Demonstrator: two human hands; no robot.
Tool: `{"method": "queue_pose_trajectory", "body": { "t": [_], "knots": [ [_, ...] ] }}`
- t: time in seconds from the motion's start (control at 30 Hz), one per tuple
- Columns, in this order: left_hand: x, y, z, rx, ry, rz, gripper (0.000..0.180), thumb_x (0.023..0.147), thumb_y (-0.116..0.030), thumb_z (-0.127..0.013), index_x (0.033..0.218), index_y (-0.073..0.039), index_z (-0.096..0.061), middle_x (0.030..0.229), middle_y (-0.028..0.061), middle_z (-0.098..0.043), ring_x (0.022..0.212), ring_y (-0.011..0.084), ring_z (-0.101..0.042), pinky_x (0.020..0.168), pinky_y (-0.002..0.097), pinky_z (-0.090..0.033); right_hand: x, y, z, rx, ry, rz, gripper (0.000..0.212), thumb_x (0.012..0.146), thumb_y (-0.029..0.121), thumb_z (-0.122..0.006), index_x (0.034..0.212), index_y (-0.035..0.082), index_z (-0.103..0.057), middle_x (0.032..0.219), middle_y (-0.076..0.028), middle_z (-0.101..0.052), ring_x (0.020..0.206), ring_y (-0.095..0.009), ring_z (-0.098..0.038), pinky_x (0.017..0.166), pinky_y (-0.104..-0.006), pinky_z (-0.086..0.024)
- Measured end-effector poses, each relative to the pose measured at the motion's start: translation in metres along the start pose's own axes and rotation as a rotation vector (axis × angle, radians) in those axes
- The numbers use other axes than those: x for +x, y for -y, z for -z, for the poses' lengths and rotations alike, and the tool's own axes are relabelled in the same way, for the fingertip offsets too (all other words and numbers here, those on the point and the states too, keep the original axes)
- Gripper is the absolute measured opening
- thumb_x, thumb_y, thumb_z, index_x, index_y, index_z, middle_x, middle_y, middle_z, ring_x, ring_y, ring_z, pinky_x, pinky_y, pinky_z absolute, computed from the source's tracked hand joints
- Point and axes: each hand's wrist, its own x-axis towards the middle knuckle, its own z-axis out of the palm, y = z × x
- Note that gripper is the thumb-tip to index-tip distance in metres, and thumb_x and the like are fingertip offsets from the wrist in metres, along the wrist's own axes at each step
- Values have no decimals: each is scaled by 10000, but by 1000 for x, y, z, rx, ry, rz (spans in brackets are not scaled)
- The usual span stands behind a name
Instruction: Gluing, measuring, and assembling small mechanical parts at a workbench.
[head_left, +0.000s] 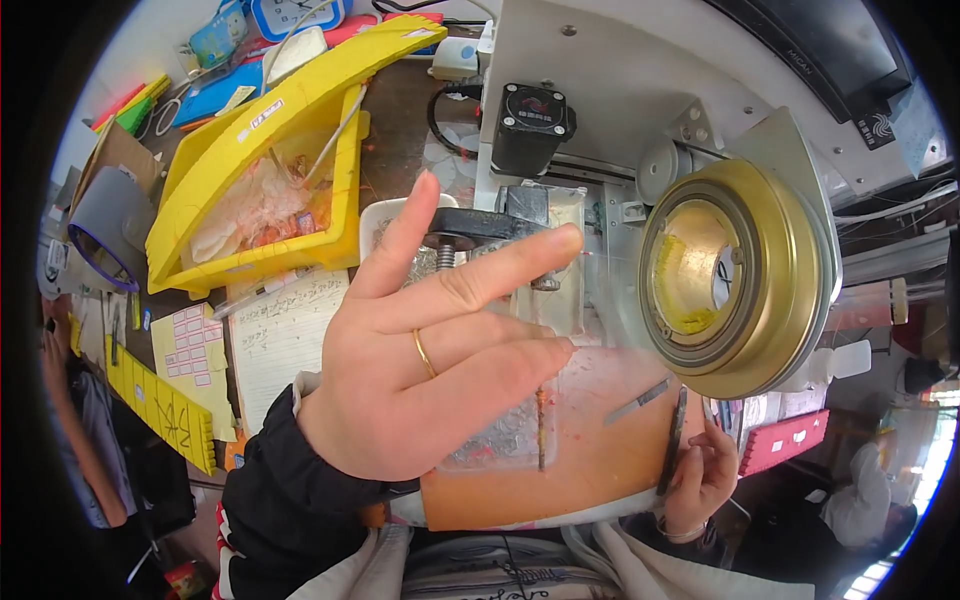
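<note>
My left hand [430, 360], with a gold ring on one finger, is raised in front of the machine, back of the hand toward me. Its fingers are stretched out and apart, and I see nothing held. Behind the fingers shows a black clamp-like part [470, 225] with a screw. My right hand [705, 475] is low at the right edge of the orange board [600, 470], fingers curled together. Right beside it stands a thin dark rod [673, 440]. What its fingertips hold is too small to make out. A flat metal blade [637, 402] lies nearby on the board.
A big brass-coloured ring [800, 290] with yellow residue juts from the machine on the right. Below my left hand sits a clear tray [500, 450] with a thin stick in it. At left stand a yellow bin [345, 200] and a notebook [285, 340]. A motor [530, 125] is mounted behind.
</note>
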Motion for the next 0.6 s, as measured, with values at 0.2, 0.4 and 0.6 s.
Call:
{"method": "queue_pose_trajectory", "body": {
  "t": [0.2, 0.4, 0.6],
  "knots": [
    [-4, -3, -4, 64, -68, -43, 157, 732, -13, -736, 784, -147, -673, 812, -35, -711, 1131, 348, -635, 1164, 581, -160, -1, -2, 0, 3, 11, 1, 246, 902, -58, -499, 1140, -60, -558, 895, -79, -542, 529, -48, -429, 484, -179, -319],
    [0, -1, -4, 44, -25, -11, 143, 742, -34, -741, 846, -123, -703, 800, -27, -706, 1133, 311, -640, 1168, 570, -160, -2, -3, 5, -39, -6, 28, 265, 908, -65, -485, 1164, -49, -554, 908, -73, -559, 513, -34, -420, 503, -166, -337],
    [0, -1, -5, 35, -17, 16, 106, 779, -49, -710, 855, -123, -714, 783, -22, -706, 1152, 284, -632, 1171, 552, -165, -1, -1, 1, -27, 7, 49, 271, 908, -55, -505, 1172, -39, -563, 908, -69, -599, 489, -23, -412, 481, -163, -331]
  ]
}}
